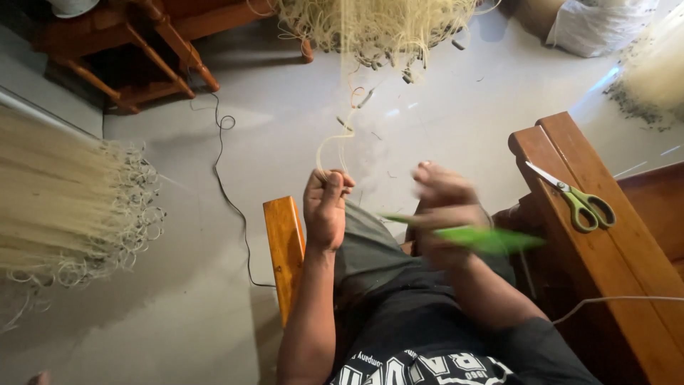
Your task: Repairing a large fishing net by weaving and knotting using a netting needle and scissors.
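At the centre of the frame the left hand is closed in a fist on thin pale nylon net strands, holding them taut and upright so they can be worked, while the blurred right hand is wrapped around a flat green plastic netting needle pointing right. Right of them, green-handled scissors lie on the brown wooden chair arm, within reach. Farther off, pale net bundles sit at the left and top over the grey tiled floor.
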